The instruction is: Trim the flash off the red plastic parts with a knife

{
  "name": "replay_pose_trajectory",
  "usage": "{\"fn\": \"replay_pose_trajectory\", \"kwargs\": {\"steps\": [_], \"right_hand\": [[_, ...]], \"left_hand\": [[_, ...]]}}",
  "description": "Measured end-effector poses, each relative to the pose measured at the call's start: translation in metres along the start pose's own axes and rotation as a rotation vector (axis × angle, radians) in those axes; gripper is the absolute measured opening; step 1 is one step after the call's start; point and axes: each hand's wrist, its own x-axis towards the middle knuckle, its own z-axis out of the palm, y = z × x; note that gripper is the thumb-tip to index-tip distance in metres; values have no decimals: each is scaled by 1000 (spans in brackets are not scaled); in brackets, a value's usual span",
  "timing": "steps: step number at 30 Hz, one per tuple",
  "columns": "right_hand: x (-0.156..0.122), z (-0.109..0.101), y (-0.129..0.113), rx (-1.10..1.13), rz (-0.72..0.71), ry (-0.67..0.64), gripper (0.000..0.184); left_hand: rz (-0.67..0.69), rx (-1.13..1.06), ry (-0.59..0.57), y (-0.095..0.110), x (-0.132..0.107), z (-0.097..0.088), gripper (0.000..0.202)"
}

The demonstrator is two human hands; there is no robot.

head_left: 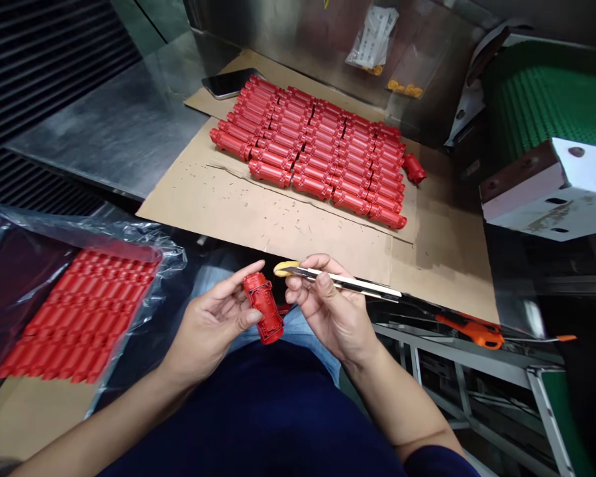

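My left hand grips a red ribbed plastic part, held upright over my lap between thumb and fingers. My right hand is closed on a long utility knife with a yellow end; that yellow end sits just right of the part's top. Beyond my hands, several rows of the same red parts lie side by side on a cardboard sheet. One loose red part lies at the right end of the rows.
A plastic-lined box of red parts stands at my left. A phone lies on the cardboard's far corner. Orange-handled pliers rest at the cardboard's right front edge. A green conveyor and a white block stand at right. Bags hang behind.
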Motion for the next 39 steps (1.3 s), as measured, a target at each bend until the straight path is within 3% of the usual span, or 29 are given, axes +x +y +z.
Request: {"fn": "replay_pose_trajectory", "kwargs": {"steps": [6, 10, 13, 17, 19, 24, 27, 32, 35, 39], "right_hand": [[4, 3, -6, 227, 71, -15, 33], [5, -9, -8, 276, 94, -89, 35], [2, -26, -7, 35, 13, -85, 36], [-8, -36, -5, -745, -240, -8, 16], [-14, -32, -4, -964, -377, -41, 13], [-17, -14, 5, -1051, -586, 7, 22], [-16, -11, 8, -1019, -631, 11, 24], [-18, -18, -2, -847, -490, -25, 20], [-16, -21, -7, -834, -429, -18, 13], [-12, -20, -5, -789, -191, 18, 9]], "left_hand": [[-11, 17, -13, -7, -2, -7, 69], [-78, -54, 19, -2, 0, -4, 69], [-157, -115, 51, 5, 1, -2, 67], [-207, -152, 62, 11, 2, -1, 66], [-209, -147, 60, 12, 3, 0, 67], [-148, -109, 44, 8, 2, 5, 63], [-113, -97, 28, 7, 0, 7, 62], [-91, -78, 0, 10, -2, 5, 63], [-120, -99, -57, 12, -2, 4, 52], [-127, -61, -123, 11, -1, 4, 43]]}}
